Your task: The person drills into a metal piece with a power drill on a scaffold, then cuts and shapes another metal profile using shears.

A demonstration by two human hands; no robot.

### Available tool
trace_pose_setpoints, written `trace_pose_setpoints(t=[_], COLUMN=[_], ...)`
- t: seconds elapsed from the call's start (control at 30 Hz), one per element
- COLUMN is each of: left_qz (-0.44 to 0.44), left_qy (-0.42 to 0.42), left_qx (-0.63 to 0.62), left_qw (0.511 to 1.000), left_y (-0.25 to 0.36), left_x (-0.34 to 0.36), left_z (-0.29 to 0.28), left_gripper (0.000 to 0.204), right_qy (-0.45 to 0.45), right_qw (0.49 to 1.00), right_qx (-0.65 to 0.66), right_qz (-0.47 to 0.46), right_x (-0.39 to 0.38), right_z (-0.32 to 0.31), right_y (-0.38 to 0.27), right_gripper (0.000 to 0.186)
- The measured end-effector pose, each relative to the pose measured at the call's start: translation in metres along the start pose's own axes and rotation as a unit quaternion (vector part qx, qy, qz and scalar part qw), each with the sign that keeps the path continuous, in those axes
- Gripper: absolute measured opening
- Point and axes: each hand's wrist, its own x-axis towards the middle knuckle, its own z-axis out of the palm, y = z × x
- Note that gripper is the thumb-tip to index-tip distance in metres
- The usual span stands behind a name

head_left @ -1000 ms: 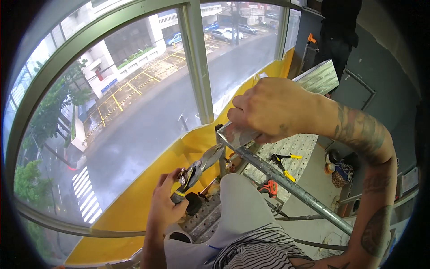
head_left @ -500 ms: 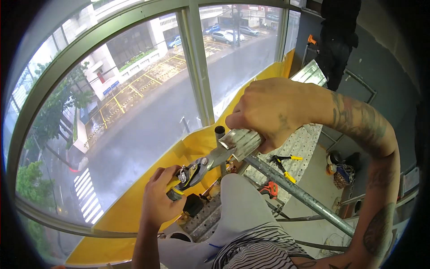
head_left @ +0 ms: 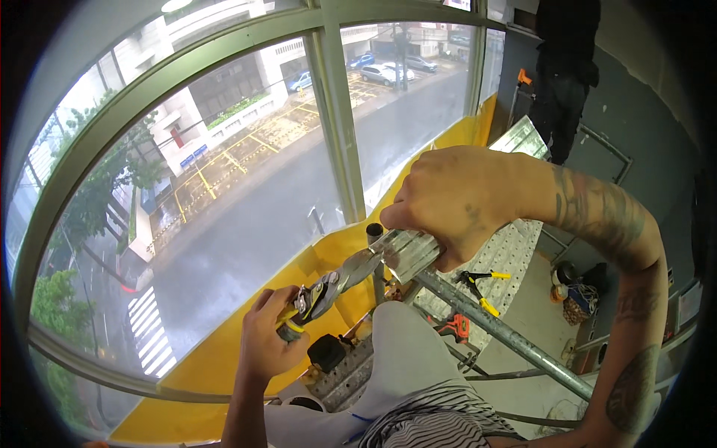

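My left hand [head_left: 263, 334] is closed around the yellow-and-black handles of a pair of tin snips [head_left: 326, 293]. Their jaws are at the near end of a shiny metal channel [head_left: 412, 255], partly behind its edge, so I cannot tell how far they reach onto it. From above, my right hand [head_left: 454, 193] grips the channel close to that end, its fingers wrapped over the far side. Beyond this hand a length of bright metal [head_left: 525, 140] shows, apparently the same channel running away to the upper right.
A scaffold tube [head_left: 511, 340] slants below the channel, beside a perforated metal plank [head_left: 514, 257]. A yellow-handled tool [head_left: 478, 290] and a red-and-black tool [head_left: 454, 327] lie nearby. Yellow sheeting [head_left: 216, 366] lines the window. A person in dark clothes [head_left: 562, 82] stands at upper right.
The whole view has shifted slightly, with the scene sitting a little lower. The snips have turned a little at the channel's end. Both hands keep their hold.
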Motion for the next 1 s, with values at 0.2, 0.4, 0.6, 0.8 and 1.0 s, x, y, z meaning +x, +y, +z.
trace_pose_setpoints(t=[0.2,0.4,0.6,0.8,1.0], left_qz=[0.028,-0.001,-0.272,-0.466,-0.489], left_qy=[0.029,0.078,0.086,0.058,0.113], left_qx=[-0.014,-0.071,-0.472,-0.532,-0.530], left_qw=[0.999,0.994,0.834,0.705,0.683], left_y=[-0.012,-0.060,-0.159,-0.207,-0.214], left_x=[0.013,0.000,-0.109,-0.198,-0.204], left_z=[0.011,0.031,0.141,0.244,0.246], left_gripper=[0.057,0.058,0.040,0.040,0.028], right_qy=[-0.028,0.181,0.525,0.601,0.554], right_qw=[0.997,0.921,0.701,0.568,0.595], right_qx=[0.038,0.249,0.437,0.543,0.572], right_qz=[0.059,0.237,0.206,0.146,0.113], right_x=[0.005,0.002,0.035,0.048,0.051], right_z=[0.006,0.023,0.090,0.093,0.086], right_y=[0.003,0.012,0.034,0.024,0.017], right_gripper=[0.043,0.047,0.032,0.025,0.028])
